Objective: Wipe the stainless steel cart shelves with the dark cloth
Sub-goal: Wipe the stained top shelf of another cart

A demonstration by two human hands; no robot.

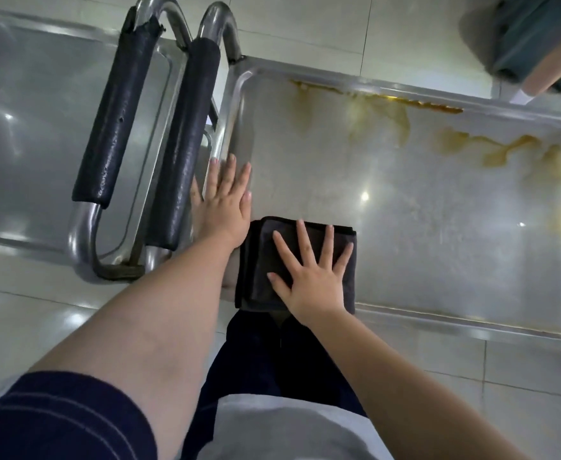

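A stainless steel cart shelf [405,200] fills the middle and right of the view, with yellow-brown stains [511,151] along its far edge and right side. A folded dark cloth [259,260] lies flat at the shelf's near left corner. My right hand [309,273] presses on the cloth with fingers spread and straight. My left hand [226,197] rests flat on the shelf's left rim, fingers straight, just beyond the cloth.
A second steel cart [33,127] stands at the left. Two padded black push handles [186,141] rise between the carts. A person in dark green clothing [531,38] is at the top right. Pale floor tiles surround the carts.
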